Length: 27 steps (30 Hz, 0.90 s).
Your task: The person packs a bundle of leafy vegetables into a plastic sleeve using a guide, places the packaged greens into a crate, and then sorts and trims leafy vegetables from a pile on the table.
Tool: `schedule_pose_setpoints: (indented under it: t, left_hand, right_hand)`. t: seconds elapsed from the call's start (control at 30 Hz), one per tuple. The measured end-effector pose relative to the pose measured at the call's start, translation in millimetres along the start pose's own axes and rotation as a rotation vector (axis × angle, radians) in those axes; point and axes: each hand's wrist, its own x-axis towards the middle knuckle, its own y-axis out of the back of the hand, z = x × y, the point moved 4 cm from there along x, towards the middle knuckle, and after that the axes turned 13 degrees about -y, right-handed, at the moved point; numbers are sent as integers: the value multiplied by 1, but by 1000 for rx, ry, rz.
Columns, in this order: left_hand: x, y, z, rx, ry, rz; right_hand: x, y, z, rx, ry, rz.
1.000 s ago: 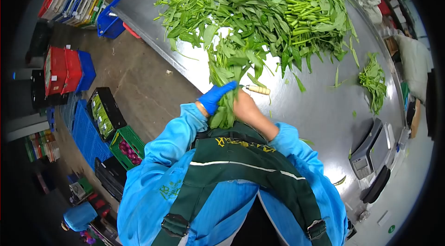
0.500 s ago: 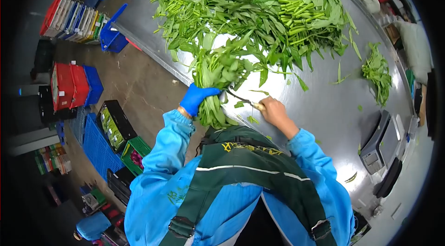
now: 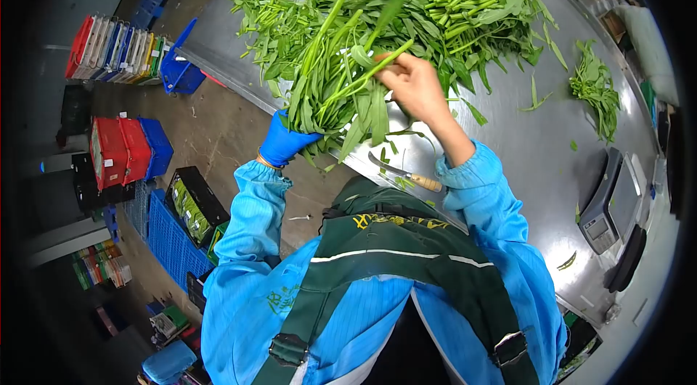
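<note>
My left hand point(image 3: 284, 141), in a blue glove, is closed around a bunch of water spinach point(image 3: 330, 95) over the table's near edge. Long cut stems of the bunch point away from me and to the right. My bare right hand point(image 3: 415, 87) is at the right side of this bunch, its thumb and fingers pinching a water spinach stem that sticks out. A curved knife with a wooden handle point(image 3: 425, 182) lies on the table point(image 3: 508, 138) in front of my apron, below my right hand. Loose leaves are scattered around the blade.
A large heap of water spinach point(image 3: 465, 15) covers the far part of the table. A smaller bunch point(image 3: 597, 91) lies at the right, with a scale point(image 3: 606, 203) nearer me. On the floor to the left stand red crates point(image 3: 116, 153), blue crates point(image 3: 170, 240) and a black crate point(image 3: 194, 203).
The knife has left my right hand and now lies on the table. My right hand has moved up to the bunch, whose long stems now point away from me.
</note>
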Motion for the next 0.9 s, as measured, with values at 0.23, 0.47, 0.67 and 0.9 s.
schedule_pose_setpoints:
  t: [0.23,0.47,0.67,0.9]
  left_hand:
    - [2,6,-1,71,-22,-91]
    - [9,0,16,180,-121,-117]
    - [1,7,14,-71,-61,86]
    - [10,-3,20,-35,-90,123]
  right_hand:
    - [-34,39,-61,-223,240,412]
    - [36,60,-28,-27,104,301]
    - [0,69,-41,-70,67,284]
    - [6,8,-10,-347,216,340]
